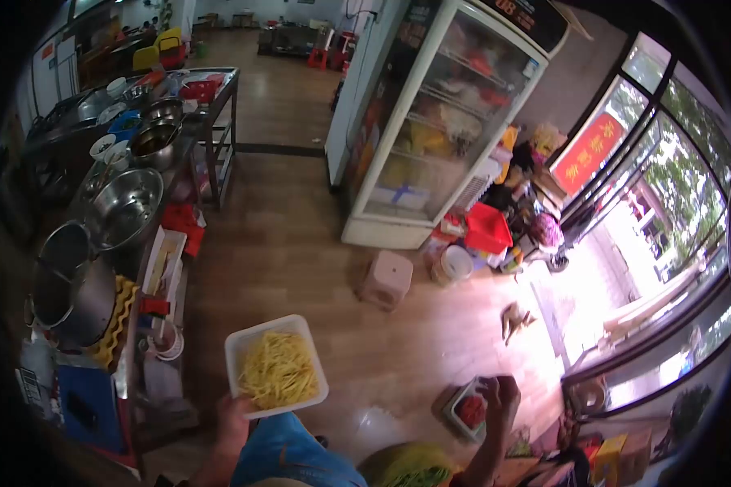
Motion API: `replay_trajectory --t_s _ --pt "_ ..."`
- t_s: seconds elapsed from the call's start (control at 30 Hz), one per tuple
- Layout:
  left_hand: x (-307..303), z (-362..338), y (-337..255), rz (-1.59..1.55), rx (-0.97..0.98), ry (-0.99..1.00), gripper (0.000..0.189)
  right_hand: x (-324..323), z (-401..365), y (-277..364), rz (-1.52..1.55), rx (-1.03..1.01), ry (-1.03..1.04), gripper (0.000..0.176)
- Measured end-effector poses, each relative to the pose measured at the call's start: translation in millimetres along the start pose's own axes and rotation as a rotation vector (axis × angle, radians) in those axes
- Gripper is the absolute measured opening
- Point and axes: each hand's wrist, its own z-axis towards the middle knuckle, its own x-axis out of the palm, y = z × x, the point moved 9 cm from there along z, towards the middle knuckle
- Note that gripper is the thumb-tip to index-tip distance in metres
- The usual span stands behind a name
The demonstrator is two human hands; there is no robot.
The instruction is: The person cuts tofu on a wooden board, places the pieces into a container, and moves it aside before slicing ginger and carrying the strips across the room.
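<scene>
My left hand (234,416) grips the near left corner of a white plastic tray (235,354). Pale yellow, thinly cut strips (278,370) are heaped inside it, and the tray hangs over the floor in front of my blue clothing (292,451). Off to the right, my right hand (502,393) is raised with curled fingers. It overlaps the edge of a smaller white container (455,403) with red contents (470,411); what is in its fingers, if anything, I cannot tell. Between my arms, low in view, sits a yellow-green heap (406,466).
A metal worktable on the left bears a tall pot (75,280), a steel basin (125,209) and several bowls. Ahead are a pink stool (387,280), a glass-door fridge (443,122) and a white bucket (452,265). A small animal (516,321) lies by the doorway.
</scene>
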Motion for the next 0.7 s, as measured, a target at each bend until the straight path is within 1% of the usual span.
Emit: replay_trajectory --t_s 0.03,0.07,0.1,0.17,0.2,0.23,0.27,0.3,0.37,0.4,0.43,0.5,0.57,0.63,0.7 --pt "-5.9 13.4 6.7 -0.057 0.021 -0.065 0.021 27.0 44.0 18.2 -0.009 -0.081 0.078 0.019" --pt "-12.0 26.9 12.9 -0.110 0.042 -0.128 0.019 52.3 85.7 30.5 -0.222 -0.216 0.131 0.018" --pt "-11.7 40.6 15.7 -0.120 0.063 -0.127 0.019 79.0 123.4 43.1 -0.434 -0.351 0.172 0.018" --pt "-14.4 77.5 17.1 -0.148 0.127 -0.165 0.018 129.2 181.9 82.1 -0.444 -0.344 0.152 0.017" --pt "-17.0 101.1 23.1 -0.142 0.144 -0.157 0.018 154.9 204.3 112.6 -0.510 -0.533 0.127 0.016" --pt "-22.9 120.5 18.6 0.103 0.256 -0.156 0.018 179.0 220.1 135.9 -0.578 -0.708 0.100 0.016" --pt "-15.5 146.5 2.2 0.344 0.371 -0.145 0.019 200.8 250.2 142.8 -0.563 -0.678 0.144 0.015" --pt "6.7 181.2 -14.5 0.337 0.396 -0.130 0.019 221.9 283.0 154.1 -0.554 -0.693 0.119 0.015" --pt "28.4 207.1 -16.0 -0.054 0.260 -0.470 0.021 275.3 323.7 168.8 -0.659 -1.022 0.226 0.013" --pt "62.3 233.0 -40.0 0.024 0.263 -0.313 0.026 297.2 362.6 160.4 -0.659 -1.015 0.228 0.013" --pt "69.6 254.9 -48.4 0.037 0.263 -0.310 0.026 324.7 405.4 146.6 -0.675 -1.010 0.242 0.010" --pt "89.6 300.2 -53.4 0.094 0.244 -0.208 0.032 359.4 463.4 143.4 -0.697 -1.006 0.246 0.010" --pt "117.7 337.3 -63.9 0.123 0.223 -0.217 0.033 409.1 506.7 152.5 -0.882 -1.141 0.283 0.013" --pt "142.5 368.9 -70.8 0.156 0.209 -0.243 0.034 465.2 573.4 134.3 -0.950 -1.135 0.335 0.017" --pt "161.8 381.9 -89.0 0.121 0.416 -0.290 0.032 513.7 616.8 135.9 -0.956 -1.220 0.342 0.021"
